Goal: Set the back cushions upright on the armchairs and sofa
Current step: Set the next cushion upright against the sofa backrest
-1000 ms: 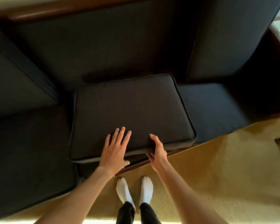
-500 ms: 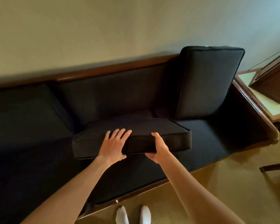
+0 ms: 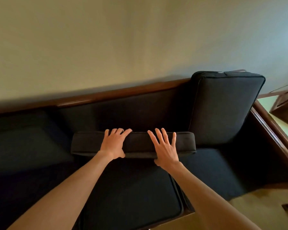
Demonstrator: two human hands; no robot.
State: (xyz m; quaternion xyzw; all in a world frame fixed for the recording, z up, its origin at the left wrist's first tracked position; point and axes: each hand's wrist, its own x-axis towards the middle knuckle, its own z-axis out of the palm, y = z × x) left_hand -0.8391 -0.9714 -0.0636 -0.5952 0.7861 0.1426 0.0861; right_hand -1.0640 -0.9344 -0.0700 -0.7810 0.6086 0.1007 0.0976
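Note:
A black back cushion is held edge-on above the middle seat of the dark sofa, its front edge facing me and its far side towards the backrest. My left hand grips that edge with fingers curled over the top. My right hand presses on it with fingers spread and thumb underneath. A second back cushion stands upright against the backrest at the right end. A third cushion at the left end is in deep shadow; I cannot tell whether it stands or lies.
Seat cushions run along the sofa below my arms. A wooden armrest closes the right end, with a wooden side table beyond it. Tan carpet lies at the lower right. A plain wall rises behind.
The middle cushion has been lifted off the seat and pushed back towards the backrest. My right hand shifted from under its front edge to flat against it. My view has tilted upward.

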